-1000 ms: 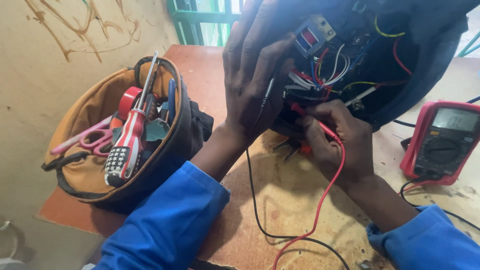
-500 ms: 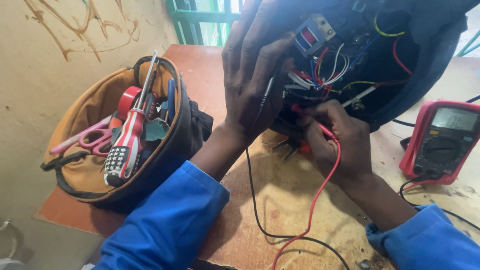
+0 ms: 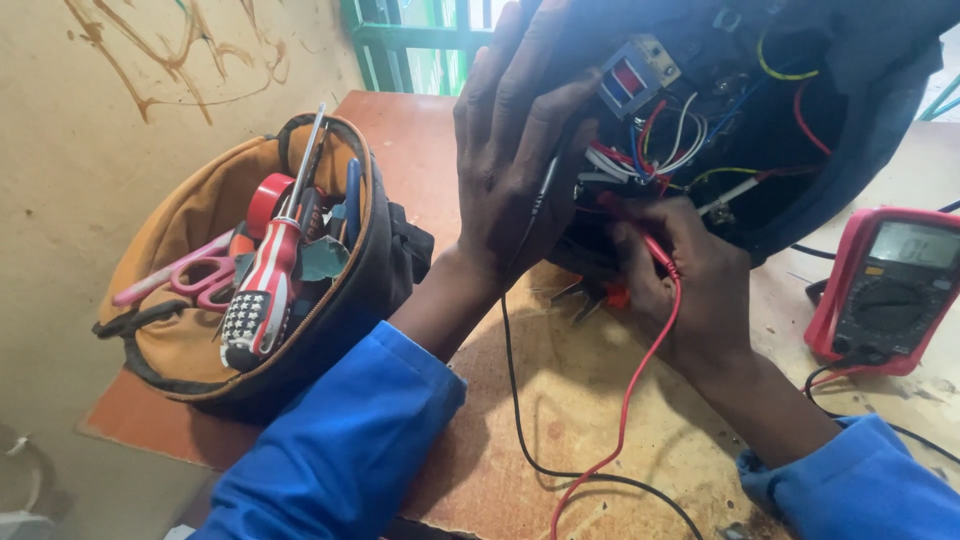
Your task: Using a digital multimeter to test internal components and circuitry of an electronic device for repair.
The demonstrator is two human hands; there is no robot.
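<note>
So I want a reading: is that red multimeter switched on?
On: the multimeter screen shows digits, with the right hand holding the red probe.

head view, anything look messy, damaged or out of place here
Nothing looks damaged or spilled. The tool bag sits near the table edge, tools sticking out. Left hand and right hand hold probes in the wiring; meter lies flat.

A worn wooden table (image 3: 600, 440) stands against a stained beige wall (image 3: 120, 130), green window bars (image 3: 420, 40) behind.
</note>
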